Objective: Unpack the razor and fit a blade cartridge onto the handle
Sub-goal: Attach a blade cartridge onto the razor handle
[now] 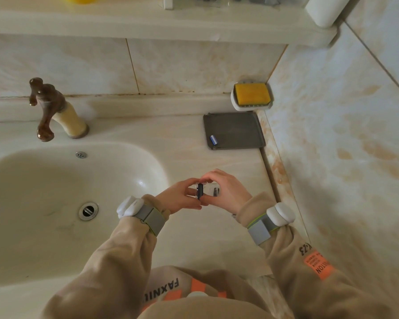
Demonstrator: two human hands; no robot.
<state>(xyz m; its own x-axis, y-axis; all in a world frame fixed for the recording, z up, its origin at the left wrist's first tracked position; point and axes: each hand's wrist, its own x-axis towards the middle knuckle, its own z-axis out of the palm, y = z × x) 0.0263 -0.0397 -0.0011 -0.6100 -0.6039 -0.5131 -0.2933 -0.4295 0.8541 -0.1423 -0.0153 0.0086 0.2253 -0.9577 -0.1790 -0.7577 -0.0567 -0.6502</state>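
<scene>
Above the counter, just right of the sink, both hands meet around a small clear plastic cartridge holder [209, 191]. My left hand [179, 196] pinches a dark blade cartridge [200, 191] at the holder's left end. My right hand [228, 191] grips the holder from the right; a second dark cartridge shows inside it near the fingers. A blue-and-white blade cartridge [213, 139] lies on the front left corner of a grey pouch [234, 131] at the back of the counter. No razor handle is visible.
The sink basin [62, 203] fills the left, with a brown tap [48, 109] behind it. A yellow sponge [251, 94] sits in a white dish on the back ledge. A tiled wall [332, 134] bounds the counter on the right; a shelf runs overhead.
</scene>
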